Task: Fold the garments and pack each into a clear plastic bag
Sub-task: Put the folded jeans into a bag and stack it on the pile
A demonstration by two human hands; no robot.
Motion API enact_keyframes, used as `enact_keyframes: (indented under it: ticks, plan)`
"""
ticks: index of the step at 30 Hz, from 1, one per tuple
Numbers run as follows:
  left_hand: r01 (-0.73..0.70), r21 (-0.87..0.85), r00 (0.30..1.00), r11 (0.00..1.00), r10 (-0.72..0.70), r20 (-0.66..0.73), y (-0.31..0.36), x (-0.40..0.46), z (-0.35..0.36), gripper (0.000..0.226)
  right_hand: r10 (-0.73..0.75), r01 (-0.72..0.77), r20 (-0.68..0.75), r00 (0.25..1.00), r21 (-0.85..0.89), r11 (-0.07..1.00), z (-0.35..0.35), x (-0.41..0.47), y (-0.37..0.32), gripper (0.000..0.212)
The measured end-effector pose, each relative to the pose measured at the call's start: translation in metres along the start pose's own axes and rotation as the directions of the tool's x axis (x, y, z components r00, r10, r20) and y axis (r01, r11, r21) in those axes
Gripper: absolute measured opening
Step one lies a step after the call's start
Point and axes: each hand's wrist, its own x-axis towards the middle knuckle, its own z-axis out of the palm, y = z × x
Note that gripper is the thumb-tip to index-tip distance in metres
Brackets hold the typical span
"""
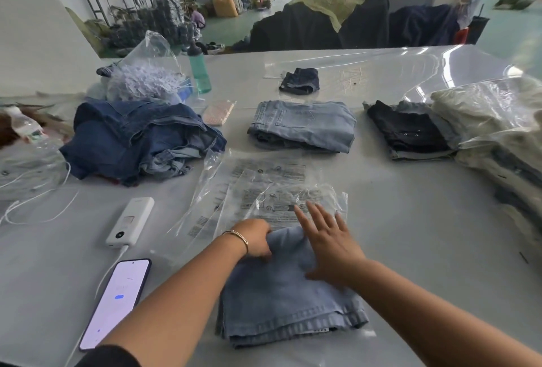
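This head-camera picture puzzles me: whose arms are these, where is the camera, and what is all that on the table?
There is no machine here. A person wears the camera on their head, so you look down along their own arms. The left hand grips the far edge of folded light-blue jeans; the right hand lies flat on them, fingers straight. Just beyond lie clear plastic bags, ready for packing. On the grey table you also see a heap of dark jeans, another folded pair, already bagged clothes, a phone and a white power bank.
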Motion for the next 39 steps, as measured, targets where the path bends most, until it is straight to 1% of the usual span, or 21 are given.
enact_keyframes:
  ticks: [3,5,8,10,11,13,15,16,17,18,19,21,23,24,27,29,30,32,34,36,39]
  plan:
    - [-0.166,-0.072,0.984,0.984,0.161,-0.074,0.017,-0.02,-0.012,0.026,-0.123,0.122,-0.031,0.992,-0.027,0.992,-0.022,0.02,-0.004,0.104]
    - [-0.258,-0.034,0.96,0.966,0.252,-0.123,0.024,-0.037,-0.016,0.034,-0.135,0.134,0.071,0.988,0.019,0.991,-0.04,0.023,-0.01,0.064]
    - [-0.242,-0.017,0.95,0.97,0.233,-0.209,0.022,-0.068,-0.029,0.028,-0.139,0.117,0.182,0.973,0.125,0.985,-0.063,0.013,-0.011,0.035]
    - [-0.235,-0.197,0.947,0.952,0.178,-0.269,0.015,-0.086,-0.045,0.023,-0.162,0.11,0.204,0.965,0.246,0.963,-0.082,-0.002,0.001,0.027]
    - [-0.282,-0.367,0.935,0.887,0.169,-0.31,0.015,-0.094,-0.051,0.022,-0.167,0.088,0.207,0.964,0.343,0.935,-0.093,-0.011,0.012,0.023]
    - [-0.43,-0.665,0.888,0.611,0.153,-0.434,0.024,-0.105,-0.059,0.025,-0.182,0.011,0.243,0.953,0.571,0.821,-0.116,-0.034,0.04,0.023]
    - [-0.492,-0.8,0.864,0.344,0.074,-0.499,0.039,-0.103,-0.056,0.024,-0.227,-0.079,0.294,0.928,0.753,0.653,-0.131,-0.057,0.075,0.03]
    - [-0.478,-0.831,0.869,0.284,0.019,-0.494,0.047,-0.099,-0.05,0.02,-0.222,-0.136,0.316,0.922,0.804,0.579,-0.134,-0.066,0.095,0.036]
    - [-0.442,-0.85,0.882,0.288,-0.036,-0.471,0.051,-0.093,-0.043,0.017,-0.189,-0.205,0.35,0.917,0.823,0.53,-0.133,-0.074,0.117,0.041]
    - [-0.383,-0.855,0.896,0.351,-0.085,-0.436,0.053,-0.087,-0.033,0.014,-0.133,-0.275,0.393,0.91,0.81,0.518,-0.13,-0.079,0.136,0.043]
    - [-0.309,-0.84,0.91,0.446,-0.118,-0.397,0.054,-0.08,-0.021,0.012,-0.042,-0.342,0.433,0.9,0.764,0.547,-0.124,-0.084,0.153,0.041]
    - [-0.183,-0.763,0.942,0.62,-0.112,-0.317,0.053,-0.071,0.008,0.009,0.188,-0.43,0.445,0.876,0.542,0.722,-0.103,-0.086,0.178,0.035]
    - [-0.126,-0.649,0.973,0.75,-0.034,-0.228,0.059,-0.066,0.039,0.015,0.384,-0.473,0.36,0.85,0.202,0.857,-0.071,-0.088,0.183,0.03]
    - [-0.124,-0.586,0.984,0.801,0.024,-0.175,0.066,-0.064,0.052,0.018,0.45,-0.492,0.296,0.843,0.086,0.866,-0.052,-0.091,0.18,0.028]
    - [-0.163,-0.304,0.986,0.939,0.166,-0.014,0.084,-0.058,0.08,0.026,0.557,-0.565,0.13,0.82,0.033,0.824,-0.01,-0.103,0.166,0.027]
    - [-0.176,-0.043,0.984,0.983,0.177,0.019,0.09,-0.055,0.091,0.052,0.526,-0.525,0.016,0.851,-0.032,0.851,0.006,-0.112,0.156,0.031]
    - [-0.176,0.027,0.984,0.984,0.176,0.017,0.092,-0.055,0.094,0.062,0.477,-0.477,-0.008,0.879,-0.058,0.877,0.013,-0.116,0.152,0.044]
    - [-0.196,0.069,0.981,0.978,0.194,0.022,0.094,-0.056,0.098,0.081,0.37,-0.368,0.09,0.925,-0.032,0.929,0.023,-0.128,0.139,0.092]
    - [-0.225,0.113,0.974,0.968,0.225,0.01,0.095,-0.058,0.1,0.09,0.268,-0.267,0.18,0.946,-0.028,0.963,0.034,-0.141,0.13,0.116]
    - [-0.249,0.13,0.963,0.96,0.26,-0.074,0.094,-0.062,0.103,0.073,0.236,-0.214,0.217,0.947,-0.12,0.969,0.045,-0.151,0.127,0.126]
    - [-0.29,0.082,0.934,0.954,0.3,-0.192,0.091,-0.066,0.106,0.034,0.286,-0.242,0.238,0.928,-0.199,0.95,0.049,-0.156,0.125,0.126]
